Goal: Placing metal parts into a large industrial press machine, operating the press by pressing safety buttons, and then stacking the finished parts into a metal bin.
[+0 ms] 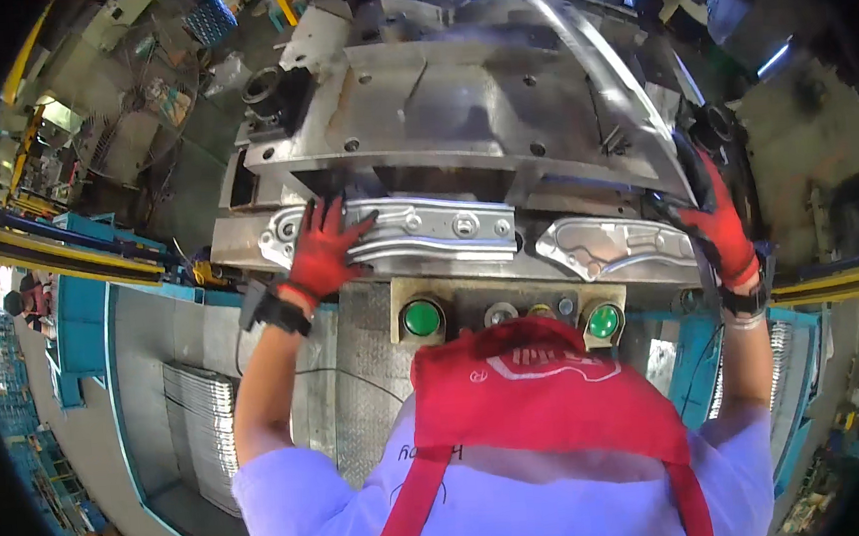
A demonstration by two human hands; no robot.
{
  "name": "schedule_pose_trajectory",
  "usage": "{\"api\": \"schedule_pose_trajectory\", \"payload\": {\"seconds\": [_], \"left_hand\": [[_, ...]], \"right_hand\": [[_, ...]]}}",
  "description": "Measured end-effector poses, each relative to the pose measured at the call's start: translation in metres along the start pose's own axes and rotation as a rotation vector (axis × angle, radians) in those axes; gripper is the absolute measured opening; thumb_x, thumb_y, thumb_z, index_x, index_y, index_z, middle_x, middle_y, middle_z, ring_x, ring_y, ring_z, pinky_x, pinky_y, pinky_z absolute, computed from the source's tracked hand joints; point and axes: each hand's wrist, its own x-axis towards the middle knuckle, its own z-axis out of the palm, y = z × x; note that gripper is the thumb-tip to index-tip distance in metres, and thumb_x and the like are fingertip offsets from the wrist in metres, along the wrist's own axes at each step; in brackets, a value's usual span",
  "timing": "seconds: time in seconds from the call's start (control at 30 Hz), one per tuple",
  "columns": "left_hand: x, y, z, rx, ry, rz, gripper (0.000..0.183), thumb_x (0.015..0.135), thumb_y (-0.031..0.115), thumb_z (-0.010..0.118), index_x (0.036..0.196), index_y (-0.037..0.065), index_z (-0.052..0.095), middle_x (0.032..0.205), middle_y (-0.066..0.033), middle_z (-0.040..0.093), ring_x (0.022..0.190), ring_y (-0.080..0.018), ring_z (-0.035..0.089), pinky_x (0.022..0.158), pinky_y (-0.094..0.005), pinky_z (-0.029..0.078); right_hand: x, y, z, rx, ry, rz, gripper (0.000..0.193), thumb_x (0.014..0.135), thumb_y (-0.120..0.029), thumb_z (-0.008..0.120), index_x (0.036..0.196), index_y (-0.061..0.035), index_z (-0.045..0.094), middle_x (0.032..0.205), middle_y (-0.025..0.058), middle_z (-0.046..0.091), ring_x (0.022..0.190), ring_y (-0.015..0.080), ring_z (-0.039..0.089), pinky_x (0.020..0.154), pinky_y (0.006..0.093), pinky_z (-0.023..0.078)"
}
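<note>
My left hand (324, 253), in a red glove, lies with fingers spread on the left end of a stamped metal part (426, 224). The part is long, silvery and ribbed, with several holes. My right hand (726, 227), in a red glove with dark fingers, closes around the near end of a long, shiny metal strip (599, 57). From there the strip slants far and left over the press die (437, 93). Below the right thumb, a second stamped part (607, 246) rests on the die's front ledge, its right end close to the hand.
A control box in front of me carries a left green button (421, 318) and a right green button (604, 321). Blue-framed bins flank me; stacked metal parts (201, 423) fill the left one. A round post (266, 92) rises at the die's left. A large fan (145, 114) stands beyond.
</note>
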Motion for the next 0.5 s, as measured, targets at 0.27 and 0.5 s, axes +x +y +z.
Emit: {"api": "schedule_pose_trajectory", "payload": {"seconds": [0.27, 0.5], "left_hand": [[-0.006, 0.037, 0.020, -0.167, 0.322, -0.181, 0.080, 0.058, 0.031, 0.076, 0.129, 0.009, 0.044, 0.136, -0.0214, 0.032, 0.129, -0.0388, 0.026, 0.107, -0.0556, 0.014], [-0.017, 0.039, 0.026, -0.281, 0.493, -0.223, 0.070, 0.065, 0.025, 0.070, 0.128, 0.006, 0.044, 0.135, -0.0184, 0.036, 0.128, -0.0393, 0.028, 0.106, -0.0574, 0.015]], "right_hand": [[0.169, -0.043, 0.040, -1.136, 0.236, -0.363, 0.098, 0.056, -0.048, 0.076, 0.135, -0.0078, 0.033, 0.128, 0.0233, 0.040, 0.117, 0.0390, 0.040, 0.096, 0.0472, 0.034], [0.292, -0.042, 0.066, -1.149, 0.057, -0.413, 0.093, 0.056, -0.051, 0.074, 0.129, -0.0057, 0.038, 0.127, 0.0208, 0.040, 0.114, 0.0386, 0.042, 0.094, 0.0510, 0.035]]}}
